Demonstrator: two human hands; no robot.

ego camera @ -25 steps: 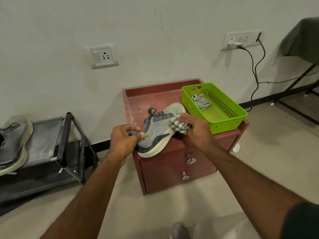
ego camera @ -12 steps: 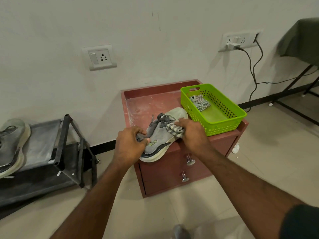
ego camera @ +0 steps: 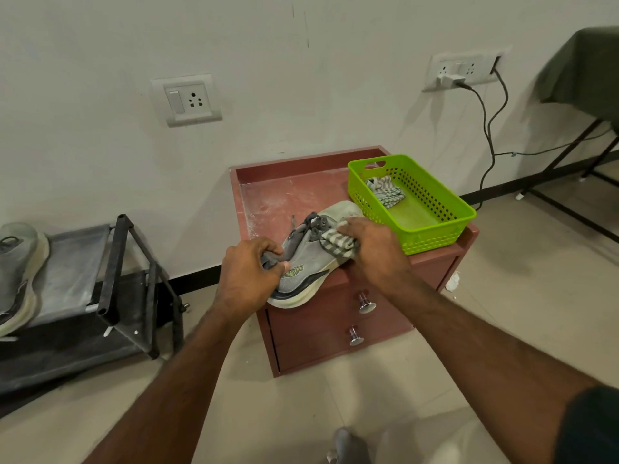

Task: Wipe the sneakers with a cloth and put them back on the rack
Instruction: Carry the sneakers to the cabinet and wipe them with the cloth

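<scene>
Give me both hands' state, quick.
Left hand: grips the sneaker at its heel.
Right hand: holds the striped cloth against the sneaker.

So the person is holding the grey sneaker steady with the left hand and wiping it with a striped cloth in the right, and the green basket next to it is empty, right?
Not quite: the green basket is not empty. The head view shows a second striped cloth lying in it. The rest holds: the left hand grips the grey sneaker at its heel, and the right hand presses a striped cloth against it.
</scene>
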